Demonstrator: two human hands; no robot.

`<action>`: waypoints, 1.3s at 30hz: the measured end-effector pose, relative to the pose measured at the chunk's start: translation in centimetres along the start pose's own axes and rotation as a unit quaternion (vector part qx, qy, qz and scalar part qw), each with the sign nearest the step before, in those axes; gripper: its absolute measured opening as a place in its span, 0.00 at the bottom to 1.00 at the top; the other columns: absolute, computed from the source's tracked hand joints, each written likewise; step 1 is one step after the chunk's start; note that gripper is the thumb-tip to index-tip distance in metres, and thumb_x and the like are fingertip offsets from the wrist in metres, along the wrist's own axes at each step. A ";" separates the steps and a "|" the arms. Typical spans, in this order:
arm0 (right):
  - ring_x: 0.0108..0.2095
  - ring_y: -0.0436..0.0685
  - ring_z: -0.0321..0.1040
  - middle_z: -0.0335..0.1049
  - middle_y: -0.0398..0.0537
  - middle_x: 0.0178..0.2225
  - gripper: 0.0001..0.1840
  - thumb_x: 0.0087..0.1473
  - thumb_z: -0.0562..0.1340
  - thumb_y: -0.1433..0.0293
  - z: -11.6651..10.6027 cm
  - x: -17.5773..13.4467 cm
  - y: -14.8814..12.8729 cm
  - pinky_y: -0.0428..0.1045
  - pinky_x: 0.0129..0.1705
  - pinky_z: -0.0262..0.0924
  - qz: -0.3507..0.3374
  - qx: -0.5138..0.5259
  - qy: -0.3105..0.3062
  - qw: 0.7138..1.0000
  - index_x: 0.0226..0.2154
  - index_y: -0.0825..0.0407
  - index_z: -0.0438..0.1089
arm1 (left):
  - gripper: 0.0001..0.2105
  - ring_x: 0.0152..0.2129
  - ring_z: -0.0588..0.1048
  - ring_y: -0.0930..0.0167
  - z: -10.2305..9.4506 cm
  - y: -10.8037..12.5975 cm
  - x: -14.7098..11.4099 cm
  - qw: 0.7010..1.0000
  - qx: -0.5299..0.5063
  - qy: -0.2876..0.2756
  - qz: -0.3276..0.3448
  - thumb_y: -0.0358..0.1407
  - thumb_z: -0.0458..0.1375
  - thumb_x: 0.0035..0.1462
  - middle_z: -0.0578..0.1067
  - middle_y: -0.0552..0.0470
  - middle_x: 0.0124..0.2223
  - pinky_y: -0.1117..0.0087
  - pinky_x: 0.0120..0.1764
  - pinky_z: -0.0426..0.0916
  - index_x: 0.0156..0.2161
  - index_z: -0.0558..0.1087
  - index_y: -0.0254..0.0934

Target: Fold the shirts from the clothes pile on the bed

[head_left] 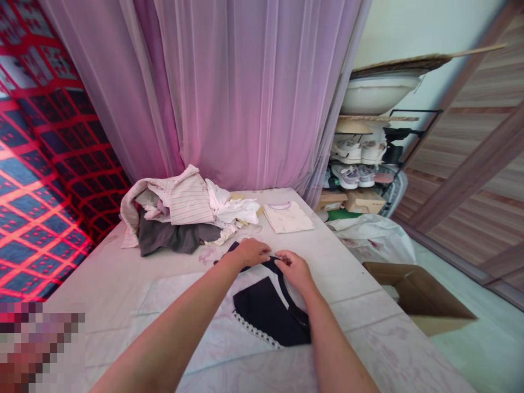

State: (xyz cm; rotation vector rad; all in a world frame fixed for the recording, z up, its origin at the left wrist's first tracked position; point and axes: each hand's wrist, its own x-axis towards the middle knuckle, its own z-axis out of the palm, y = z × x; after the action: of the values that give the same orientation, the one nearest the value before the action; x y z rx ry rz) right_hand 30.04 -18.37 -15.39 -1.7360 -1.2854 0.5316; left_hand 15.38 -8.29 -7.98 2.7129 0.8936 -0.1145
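Observation:
A white garment [266, 311] with navy panels, navy edging and a strip of white lace trim lies spread on the cloth-covered surface in front of me. My left hand [252, 252] is at its far edge, fingers curled down on the navy band. Close beside it, my right hand [292, 267] pinches the same band near the far right corner. My forearms cover parts of the garment's sides. Just beyond my hands lies a folded white shirt [289, 218] with a lilac neckline.
A heap of clothes, with a striped pink garment [190, 196] and a dark grey one [167, 236], lies at the back left. Purple curtains [245, 98] hang behind. An open cardboard box [426, 289] stands on the floor at right, near a shoe rack [356, 153].

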 end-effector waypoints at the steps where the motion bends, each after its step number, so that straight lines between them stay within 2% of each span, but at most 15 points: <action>1: 0.32 0.54 0.70 0.75 0.45 0.32 0.13 0.47 0.60 0.65 0.0 0.0 0.0 0.49 0.38 0.65 -0.001 0.003 0.001 1.000 0.37 0.49 0.74 | 0.15 0.45 0.74 0.66 -0.1 0.0 0.4 1.000 -0.001 -0.015 0.002 0.44 0.54 0.55 0.78 0.54 0.45 0.68 0.46 0.64 0.46 0.74 0.46; 5: 0.31 0.53 0.69 0.75 0.44 0.32 0.13 0.46 0.60 0.66 -0.3 -0.1 -0.4 0.48 0.37 0.64 0.004 -0.017 -0.002 1.000 0.36 0.48 0.74 | 0.13 0.37 0.75 0.70 -0.8 0.1 1.1 0.999 -0.002 -0.054 0.004 0.46 0.56 0.52 0.79 0.57 0.39 0.71 0.39 0.65 0.40 0.74 0.45; 8: 0.29 0.52 0.68 0.74 0.43 0.31 0.12 0.46 0.59 0.67 -0.5 -0.2 -1.2 0.47 0.34 0.61 0.012 -0.046 -0.004 0.999 0.36 0.48 0.74 | 0.11 0.35 0.75 0.71 -1.3 0.3 1.2 0.998 0.010 -0.055 0.009 0.44 0.57 0.51 0.78 0.58 0.37 0.71 0.41 0.64 0.39 0.73 0.44; 12: 0.29 0.51 0.67 0.73 0.42 0.30 0.10 0.46 0.58 0.70 -0.4 -0.4 -2.1 0.46 0.33 0.58 0.030 -0.121 0.023 0.992 0.33 0.47 0.73 | 0.10 0.37 0.75 0.67 -1.3 0.9 1.0 0.999 0.035 -0.018 0.003 0.43 0.57 0.50 0.78 0.55 0.36 0.67 0.43 0.63 0.37 0.72 0.43; 16: 0.29 0.51 0.66 0.73 0.42 0.30 0.10 0.47 0.59 0.69 -0.5 -0.6 -2.6 0.45 0.32 0.56 0.021 -0.154 0.021 0.988 0.34 0.46 0.73 | 0.10 0.38 0.75 0.64 -0.4 1.4 0.5 0.998 0.050 0.028 -0.017 0.41 0.54 0.52 0.78 0.50 0.38 0.67 0.38 0.64 0.37 0.72 0.41; 23: 0.32 0.51 0.67 0.73 0.43 0.31 0.09 0.53 0.57 0.67 -0.4 -0.5 -3.0 0.45 0.33 0.54 0.008 -0.207 0.026 0.978 0.30 0.46 0.73 | 0.10 0.38 0.75 0.65 -0.2 2.1 -0.7 0.997 0.061 0.043 -0.002 0.42 0.53 0.54 0.78 0.52 0.39 0.68 0.39 0.64 0.38 0.73 0.43; 29: 0.32 0.52 0.67 0.73 0.45 0.32 0.09 0.54 0.57 0.66 0.1 -0.5 -3.3 0.46 0.32 0.52 0.018 -0.272 0.042 0.961 0.30 0.46 0.73 | 0.14 0.37 0.75 0.63 -2.3 1.2 -3.2 0.993 0.119 0.009 -0.024 0.46 0.53 0.53 0.79 0.49 0.36 0.66 0.40 0.63 0.39 0.74 0.41; 34: 0.33 0.52 0.66 0.72 0.45 0.32 0.10 0.55 0.56 0.67 0.2 -0.8 -3.3 0.46 0.33 0.52 0.006 -0.281 0.047 0.958 0.30 0.47 0.73 | 0.11 0.36 0.75 0.64 -4.9 0.0 -5.8 0.984 0.174 -0.029 -0.019 0.45 0.56 0.51 0.79 0.50 0.35 0.63 0.44 0.59 0.35 0.75 0.41; 37: 0.32 0.52 0.66 0.72 0.45 0.32 0.10 0.55 0.56 0.67 0.1 -0.8 -3.2 0.46 0.33 0.52 0.001 -0.266 0.047 0.963 0.30 0.47 0.73 | 0.10 0.34 0.74 0.66 -5.6 0.1 -7.3 0.989 0.140 -0.017 -0.035 0.44 0.56 0.51 0.78 0.53 0.33 0.66 0.41 0.60 0.33 0.75 0.43; 39: 0.32 0.52 0.66 0.72 0.44 0.32 0.09 0.55 0.56 0.67 0.0 -0.8 -3.1 0.46 0.33 0.52 0.000 -0.252 0.045 0.967 0.31 0.47 0.73 | 0.10 0.33 0.74 0.67 -5.2 0.8 -8.4 0.994 0.089 -0.007 -0.058 0.45 0.56 0.51 0.78 0.55 0.32 0.70 0.35 0.61 0.33 0.75 0.44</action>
State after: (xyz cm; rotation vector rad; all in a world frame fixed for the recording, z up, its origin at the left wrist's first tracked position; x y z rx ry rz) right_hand 28.06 -18.90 -12.96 -2.1452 -1.4369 0.1210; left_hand 9.05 -12.16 -1.45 2.8180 1.0842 -0.2477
